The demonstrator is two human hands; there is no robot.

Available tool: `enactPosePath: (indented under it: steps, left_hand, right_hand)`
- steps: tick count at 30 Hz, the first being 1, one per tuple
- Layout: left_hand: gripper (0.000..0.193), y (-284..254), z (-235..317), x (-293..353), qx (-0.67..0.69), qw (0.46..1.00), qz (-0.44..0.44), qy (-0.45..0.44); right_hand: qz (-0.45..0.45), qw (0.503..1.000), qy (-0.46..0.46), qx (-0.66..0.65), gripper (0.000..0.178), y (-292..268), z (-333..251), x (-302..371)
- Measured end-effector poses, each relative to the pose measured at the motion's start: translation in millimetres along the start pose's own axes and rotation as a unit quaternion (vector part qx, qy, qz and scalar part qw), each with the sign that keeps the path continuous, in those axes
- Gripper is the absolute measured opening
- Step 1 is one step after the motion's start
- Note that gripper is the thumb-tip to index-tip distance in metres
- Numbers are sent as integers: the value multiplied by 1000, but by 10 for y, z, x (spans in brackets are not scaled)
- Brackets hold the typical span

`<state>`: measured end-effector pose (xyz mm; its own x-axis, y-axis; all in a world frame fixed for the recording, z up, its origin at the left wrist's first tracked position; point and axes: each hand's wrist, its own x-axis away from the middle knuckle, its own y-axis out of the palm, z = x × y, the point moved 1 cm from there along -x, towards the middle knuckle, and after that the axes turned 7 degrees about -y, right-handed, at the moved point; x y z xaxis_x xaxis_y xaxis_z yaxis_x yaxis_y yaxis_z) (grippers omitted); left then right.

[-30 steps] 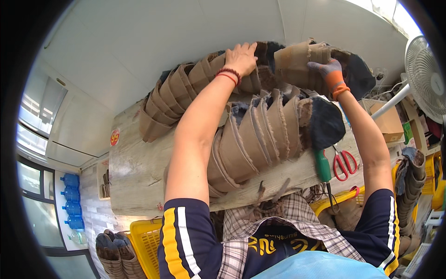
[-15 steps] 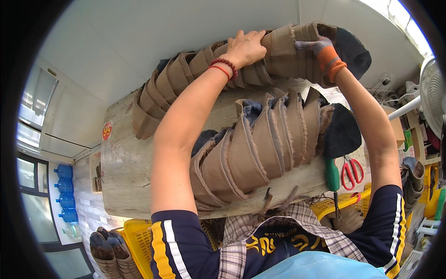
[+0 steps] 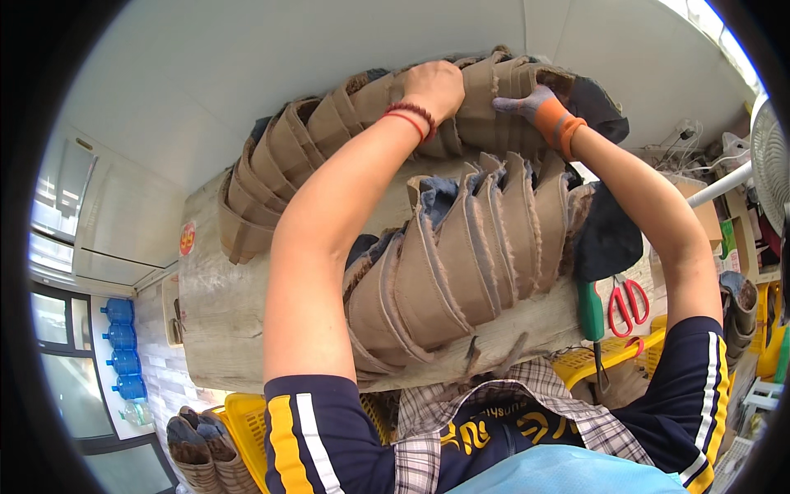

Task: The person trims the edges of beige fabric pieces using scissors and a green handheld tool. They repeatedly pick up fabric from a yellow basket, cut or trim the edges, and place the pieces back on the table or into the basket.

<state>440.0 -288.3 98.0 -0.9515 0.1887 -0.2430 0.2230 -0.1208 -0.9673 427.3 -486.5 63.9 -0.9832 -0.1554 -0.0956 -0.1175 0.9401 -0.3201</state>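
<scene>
Over my remote feed I see red-handled scissors (image 3: pixel 624 298) lying just beside a green-handled tool (image 3: pixel 590 311). Toward the right edge I make out a white fan (image 3: pixel 771 156) near a cardboard box (image 3: pixel 705 222); far left, four blue water jugs (image 3: pixel 125 361) are lined up.

On the bench (image 3: pixel 216 329) the rear row (image 3: pixel 481 95) runs along the wall (image 3: pixel 370 33), front row (image 3: pixel 473 251) before it, corded tool (image 3: pixel 590 313) before that row's right end, scissors (image 3: pixel 623 309) right of tool, left basket (image 3: pixel 244 420) and right basket (image 3: pixel 613 355) at near side, fan (image 3: pixel 769 156) beyond right end.
</scene>
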Motion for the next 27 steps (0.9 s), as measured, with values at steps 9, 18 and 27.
enactPosePath:
  steps: [9, 18, 27]
  left_hand:
    - [29, 249, -26, 38, 110, 991, 71, 10]
    - [21, -515, -1135, 628, 206, 956, 210, 6]
    - [62, -447, -3265, 2059, 272, 852, 156, -419]
  right_hand:
    - [-54, 996, 67, 2, 70, 86, 288, -191]
    - [-165, 977, 129, -44, 60, -156, -223, 484]
    - [-83, 985, 144, -42, 46, -384, -96, 302]
